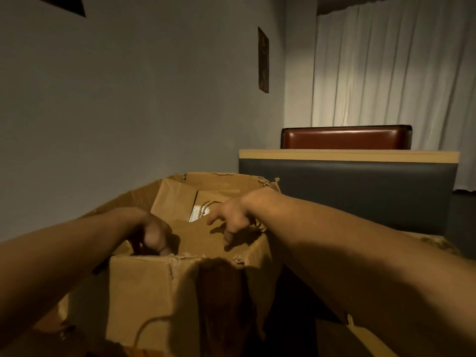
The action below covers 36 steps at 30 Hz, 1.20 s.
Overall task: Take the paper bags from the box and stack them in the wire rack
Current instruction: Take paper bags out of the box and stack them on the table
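Both hands are down in the cardboard box (154,292), left hand (152,235) curled among the paper bags (180,202), right hand (231,217) spread loosely, holding nothing; no wire rack visible, stacking seemingly not begun.

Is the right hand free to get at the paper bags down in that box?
Probably yes. The box is open at the top, and the right hand is already inside it, fingers spread just above the paper bags. Nothing lies between them.
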Motion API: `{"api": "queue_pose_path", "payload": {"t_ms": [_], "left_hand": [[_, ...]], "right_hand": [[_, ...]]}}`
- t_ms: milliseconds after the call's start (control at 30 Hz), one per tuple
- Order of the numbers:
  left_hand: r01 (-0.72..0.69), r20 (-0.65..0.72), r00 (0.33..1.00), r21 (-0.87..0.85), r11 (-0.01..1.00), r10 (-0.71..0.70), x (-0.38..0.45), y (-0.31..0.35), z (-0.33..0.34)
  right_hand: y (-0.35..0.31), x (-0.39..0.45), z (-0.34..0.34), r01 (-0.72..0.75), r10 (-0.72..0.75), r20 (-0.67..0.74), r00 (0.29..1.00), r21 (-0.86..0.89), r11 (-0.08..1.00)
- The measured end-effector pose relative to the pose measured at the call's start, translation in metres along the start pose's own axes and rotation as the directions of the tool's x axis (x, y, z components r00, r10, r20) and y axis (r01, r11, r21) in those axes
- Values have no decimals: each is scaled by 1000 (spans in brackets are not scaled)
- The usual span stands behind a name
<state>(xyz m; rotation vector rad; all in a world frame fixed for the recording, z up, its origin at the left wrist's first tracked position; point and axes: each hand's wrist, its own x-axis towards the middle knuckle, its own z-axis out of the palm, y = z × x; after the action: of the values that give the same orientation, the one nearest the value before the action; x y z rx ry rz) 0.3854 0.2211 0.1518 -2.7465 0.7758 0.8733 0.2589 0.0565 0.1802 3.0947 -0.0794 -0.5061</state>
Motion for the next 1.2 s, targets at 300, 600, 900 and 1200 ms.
{"api": "queue_pose_path", "payload": {"t_ms": [300, 600, 900, 1200], "left_hand": [[-119, 5, 993, 88, 989, 119, 14, 7, 12], [-2, 9, 1000, -33, 999, 2, 32, -7, -1], [113, -13, 994, 53, 992, -113, 33, -11, -9], [155, -19, 988, 91, 984, -154, 39, -11, -12]], "right_hand": [[15, 40, 28, -63, 97, 285, 954, -127, 990], [35, 54, 25, -357, 373, 148, 916, -121, 926], [42, 15, 20, -374, 384, 61, 921, 411, 831], [44, 21, 26, -239, 269, -12, 963, 418, 876]]}}
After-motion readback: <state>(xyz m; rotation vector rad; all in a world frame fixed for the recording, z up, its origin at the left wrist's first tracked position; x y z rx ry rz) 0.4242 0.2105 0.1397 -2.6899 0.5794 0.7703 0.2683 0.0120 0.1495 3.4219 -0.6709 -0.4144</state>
